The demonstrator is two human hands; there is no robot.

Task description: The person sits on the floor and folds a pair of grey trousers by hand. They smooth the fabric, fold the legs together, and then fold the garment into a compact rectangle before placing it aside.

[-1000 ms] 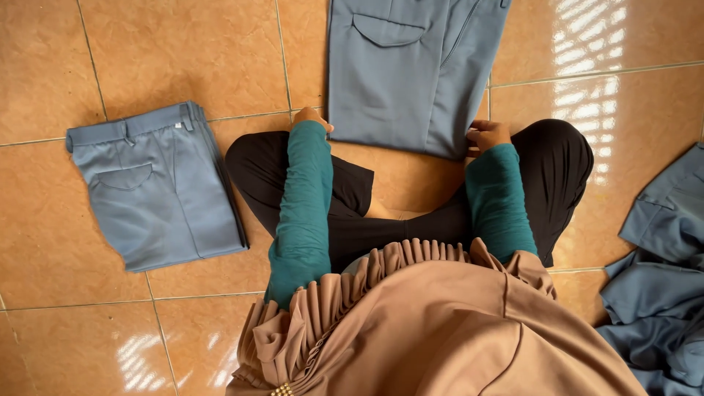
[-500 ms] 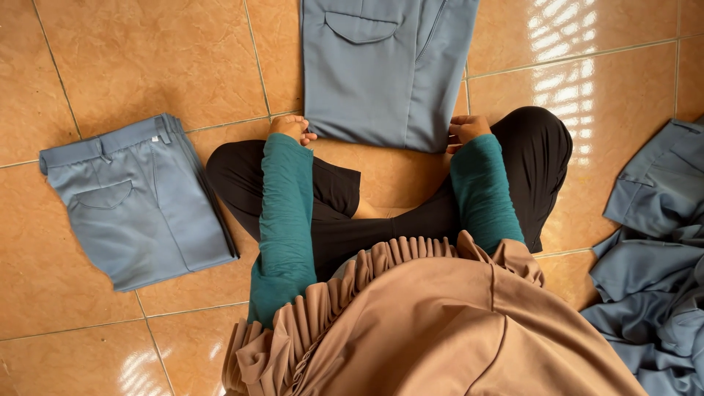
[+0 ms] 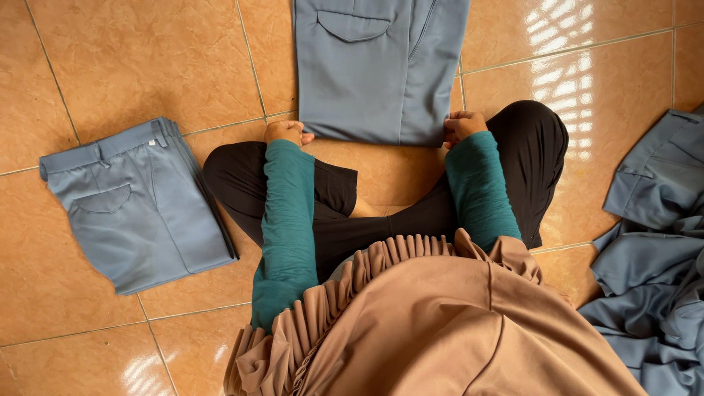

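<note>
Two hands are being held at the near edge of a pair of grey-blue trousers (image 3: 378,70) that is lying flat on the floor straight ahead of the seated person. The left hand (image 3: 286,133) is being kept at the near left corner of the cloth, fingers curled inward, and the right hand (image 3: 462,127) is being kept at the near right corner, likewise curled into a loose fist; the hems are apparently being pinched, though the fingertips are hidden and the hold cannot be told for certain. Both arms, in teal sleeves (image 3: 286,227), are being stretched forward over crossed legs in black trousers (image 3: 535,147), the forearms running nearly parallel. A back pocket is showing on the spread garment, whose far end is being cut off by the top of the view. A tan pleated garment (image 3: 440,323) is filling the lower middle. To the left, a folded pair of grey-blue trousers (image 3: 136,205) is lying well apart from the hands. At the right edge, a heap of unfolded grey-blue clothes (image 3: 653,257) is lying. Everything is resting on glossy orange-brown floor tiles (image 3: 147,66), where window light is being reflected.
</note>
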